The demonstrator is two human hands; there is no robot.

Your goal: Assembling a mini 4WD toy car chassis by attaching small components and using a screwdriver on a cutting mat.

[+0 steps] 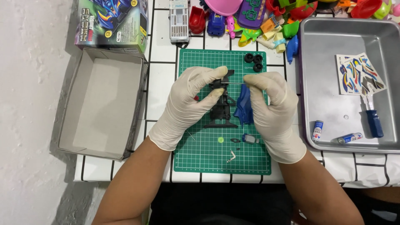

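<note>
At the centre of the frame the gloved left hand (189, 104) pinches the top of a black toy car chassis (221, 106), fingers closed around its upper end. The gloved right hand (271, 106) holds a thin metal axle (236, 83) in narrow fingertips, its tip meeting the chassis top. The chassis is dark, long and ribbed, standing on the green cutting mat (208, 158), between both hands. A blue body shell (243, 109) lies just beside it, under the right palm.
</note>
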